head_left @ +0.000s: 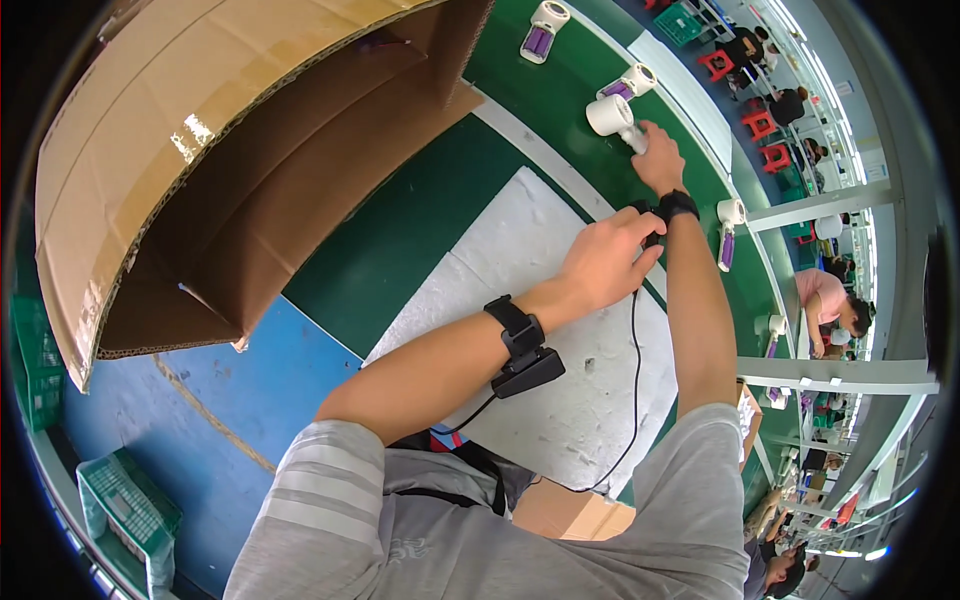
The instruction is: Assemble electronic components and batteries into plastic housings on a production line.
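My right hand [660,160] reaches out over the green work surface and is closed round the handle of a white hair-dryer-shaped device [609,115]. The device has a round, drum-like head. At my right wrist, my left hand [608,262] pinches a small black box [652,225] between thumb and fingers. That box sits by the black strap [679,205] on my right wrist, and a thin black cable [637,370] runs down from it. On my left wrist is another black strap with a black box [527,370]. Beyond my right hand lies a similar white device with a purple part [628,82].
A large open cardboard box [230,150] fills the left. White foam sheets [520,260] lie below my arms. More white-and-purple devices rest on the green belt [570,85], one at the far end [540,35], another right of my arm [730,230]. People work beyond metal frames.
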`<act>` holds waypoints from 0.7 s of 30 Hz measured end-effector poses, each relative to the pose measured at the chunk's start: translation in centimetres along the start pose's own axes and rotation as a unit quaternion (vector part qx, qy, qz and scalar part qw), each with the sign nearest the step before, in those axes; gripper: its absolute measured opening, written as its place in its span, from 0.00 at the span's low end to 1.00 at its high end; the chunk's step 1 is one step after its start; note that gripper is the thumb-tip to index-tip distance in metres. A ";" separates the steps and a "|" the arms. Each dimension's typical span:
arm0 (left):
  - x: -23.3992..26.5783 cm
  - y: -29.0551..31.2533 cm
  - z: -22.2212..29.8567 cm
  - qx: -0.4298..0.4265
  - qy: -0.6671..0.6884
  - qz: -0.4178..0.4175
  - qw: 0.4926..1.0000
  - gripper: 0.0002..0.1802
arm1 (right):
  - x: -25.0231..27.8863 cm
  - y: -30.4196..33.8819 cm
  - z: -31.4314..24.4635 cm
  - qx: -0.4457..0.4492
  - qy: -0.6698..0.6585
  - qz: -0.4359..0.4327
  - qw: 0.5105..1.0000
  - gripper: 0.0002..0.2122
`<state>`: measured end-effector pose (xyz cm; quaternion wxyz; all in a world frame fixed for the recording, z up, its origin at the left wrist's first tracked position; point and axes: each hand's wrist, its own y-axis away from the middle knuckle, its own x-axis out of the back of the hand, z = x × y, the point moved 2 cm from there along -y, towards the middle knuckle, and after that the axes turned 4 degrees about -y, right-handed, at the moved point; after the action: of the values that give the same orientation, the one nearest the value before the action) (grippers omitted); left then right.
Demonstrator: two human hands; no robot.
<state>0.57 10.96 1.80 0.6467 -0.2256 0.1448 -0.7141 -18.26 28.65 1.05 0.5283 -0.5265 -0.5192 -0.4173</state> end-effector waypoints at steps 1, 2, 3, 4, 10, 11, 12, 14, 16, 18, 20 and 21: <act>0.5 -0.1 -0.2 0.005 -0.004 0.005 1.000 0.10 | 0.3 1.0 -1.6 -0.015 0.030 -0.007 0.999 0.24; 0.5 -0.4 0.1 0.008 0.007 0.016 1.000 0.09 | 1.3 2.3 -1.6 -0.040 0.068 -0.010 0.997 0.23; 0.6 -0.6 0.4 0.012 0.018 0.023 1.000 0.08 | 1.8 3.4 -1.1 -0.046 0.072 -0.010 0.996 0.23; 0.6 -0.8 0.6 0.015 0.029 0.030 0.999 0.08 | 2.2 4.4 -0.7 -0.043 0.047 -0.036 0.997 0.20; 2.9 -3.2 -1.2 0.077 0.119 0.235 0.962 0.05 | 5.2 16.4 -0.4 -0.013 -0.172 0.007 0.985 0.17; 4.0 -3.5 -1.8 0.086 0.116 0.278 0.950 0.04 | 5.4 18.5 -0.9 -0.045 -0.278 0.001 0.960 0.18; 5.0 -3.8 -2.2 0.095 0.119 0.316 0.936 0.04 | 6.0 20.8 -1.7 -0.082 -0.376 -0.002 0.923 0.20; 8.1 -4.7 -2.8 0.011 0.087 0.430 0.898 0.03 | 8.5 25.1 -3.7 -0.173 -0.441 -0.063 0.878 0.22; 11.8 -5.7 -5.5 0.100 0.205 0.454 0.861 0.04 | 7.7 28.7 -3.5 -0.188 -0.498 -0.099 0.840 0.19; 16.0 -6.9 -7.3 0.116 0.174 0.454 0.866 0.04 | 7.8 31.9 -5.5 -0.173 -0.519 -0.110 0.830 0.16; 20.4 -8.6 -9.9 0.093 0.107 0.447 0.883 0.07 | 7.1 33.2 -6.0 -0.158 -0.541 -0.119 0.817 0.13; 21.6 -9.0 -10.9 0.086 0.106 0.434 0.890 0.07 | 5.8 33.5 -5.3 -0.132 -0.542 -0.111 0.822 0.12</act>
<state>-14.06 -10.27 -0.12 0.8899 -0.0067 0.2339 -0.3915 16.07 27.25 3.20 0.0370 -0.6715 -0.7167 -0.1848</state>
